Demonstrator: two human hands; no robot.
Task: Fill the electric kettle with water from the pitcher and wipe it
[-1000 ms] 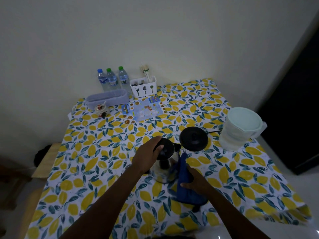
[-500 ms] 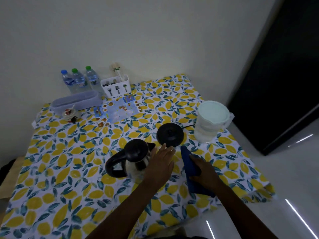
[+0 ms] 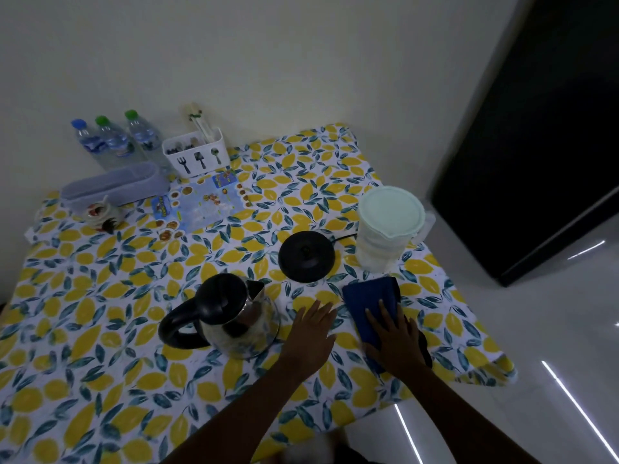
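Left hand (image 3: 313, 329) is off the kettle (image 3: 234, 316) now — a second ago it gripped the lid area, now it lies flat and released on the tablecloth (image 3: 100, 380) just right of the kettle body, not touching it as far as I can tell. Right hand (image 3: 395, 339) presses flat with spread fingers on the blue cloth (image 3: 370, 298), which earlier was up against the kettle side and now lies on the table — palm on it, not clenched around it. Kettle sits upright on the tablecloth, lid shut, handle pointing left, off its black base (image 3: 306, 256). Pitcher (image 3: 388, 226) stands lidded behind the cloth, near the base, untouched. Judgement: wiping looks finished or paused; kettle not yet back on its base. Can't tell the water level inside.
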